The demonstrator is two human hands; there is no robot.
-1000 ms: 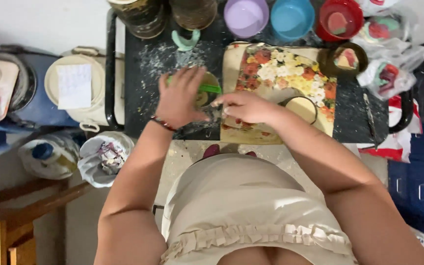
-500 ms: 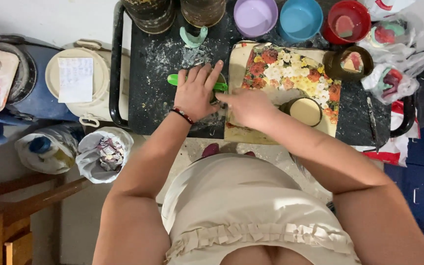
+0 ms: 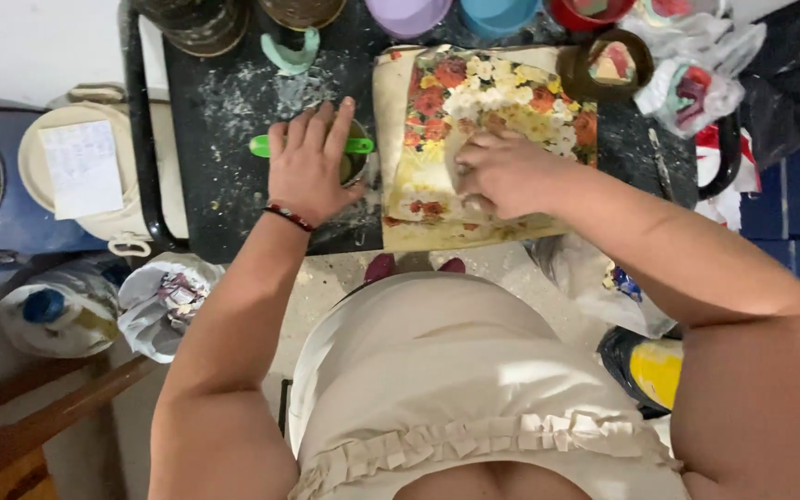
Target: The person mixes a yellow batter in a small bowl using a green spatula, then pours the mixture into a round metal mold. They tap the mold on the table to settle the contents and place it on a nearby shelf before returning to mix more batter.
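My left hand [image 3: 312,167] lies flat, fingers spread, over a small round cup [image 3: 355,163] on the dark table [image 3: 224,120]. A green stick [image 3: 261,145] crosses under that hand. My right hand [image 3: 502,171] is curled with fingers pressed onto a cream board covered with a flowered paper [image 3: 437,102]. Whether the right hand holds anything under its fingers is hidden.
Purple [image 3: 409,14], blue [image 3: 497,14] and red [image 3: 599,11] bowls line the table's far edge, with dark jars [image 3: 201,23] at the left. A teal hook-shaped piece [image 3: 291,56] lies near them. A brown cup [image 3: 604,69] and plastic bags [image 3: 696,83] sit right. Buckets stand on the floor left.
My right hand has moved from the board's near left corner up onto the flowered paper. My left hand stays over the cup. The camera has shifted closer.
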